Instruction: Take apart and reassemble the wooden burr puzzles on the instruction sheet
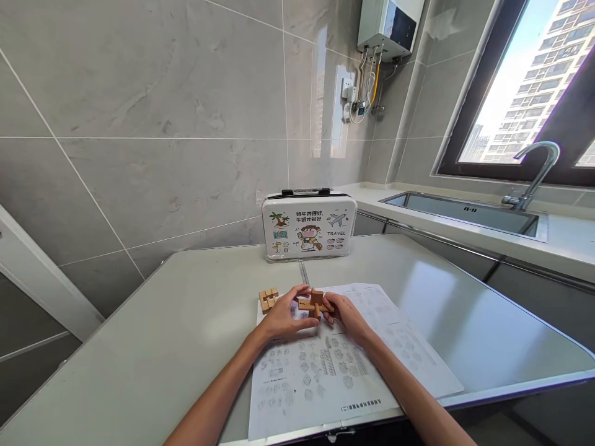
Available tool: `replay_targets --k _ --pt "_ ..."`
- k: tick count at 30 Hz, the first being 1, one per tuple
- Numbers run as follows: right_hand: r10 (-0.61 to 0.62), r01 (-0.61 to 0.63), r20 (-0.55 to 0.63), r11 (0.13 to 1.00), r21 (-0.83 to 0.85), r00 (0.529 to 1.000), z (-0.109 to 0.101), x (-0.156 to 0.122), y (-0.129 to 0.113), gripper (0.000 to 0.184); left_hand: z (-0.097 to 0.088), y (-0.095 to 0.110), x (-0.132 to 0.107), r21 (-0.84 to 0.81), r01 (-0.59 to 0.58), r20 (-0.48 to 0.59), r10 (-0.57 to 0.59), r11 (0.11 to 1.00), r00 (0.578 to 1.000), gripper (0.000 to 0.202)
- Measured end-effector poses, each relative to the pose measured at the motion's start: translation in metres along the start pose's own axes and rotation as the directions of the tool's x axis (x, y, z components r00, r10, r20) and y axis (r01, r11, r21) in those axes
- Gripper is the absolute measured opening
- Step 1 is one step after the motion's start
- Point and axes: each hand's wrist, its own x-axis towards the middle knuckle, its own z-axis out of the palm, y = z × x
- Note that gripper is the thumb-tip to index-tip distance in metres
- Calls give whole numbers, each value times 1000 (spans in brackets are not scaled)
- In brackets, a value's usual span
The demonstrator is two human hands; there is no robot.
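Note:
Between my two hands is a wooden interlocking puzzle (316, 303) made of crossed brown bars, lifted a little above the paper. My left hand (287, 314) grips it from the left, thumb below and fingers above. On its other side, the fingers of my right hand (343, 310) pinch the end of a bar. Just left of my left hand, a second wooden block puzzle (268, 299) rests at the sheet's upper corner. Beneath both hands lie printed paper sheets (325, 396) with small puzzle drawings and text.
A white cartoon-printed case (310, 227) stands upright at the back of the white folding table (195, 310), against the tiled wall. To the right runs a counter with a sink (465, 212) and a faucet (534, 176). A water heater (389, 28) hangs above.

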Motion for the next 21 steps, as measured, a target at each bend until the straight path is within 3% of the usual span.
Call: replay_targets --k 6,13,21 --pt "-3 3 2 1000 -12 1000 2 0 4 40 5 0 0 11 -48 -42 48 999 998 77" --pt "-12 11 -29 999 -38 1000 1 1 8 41 8 -6 0 101 -25 -125 37 995 991 75" --pt "-80 78 -35 994 -78 996 -1 5 17 46 10 -5 -2 160 -63 -120 83 985 989 77"
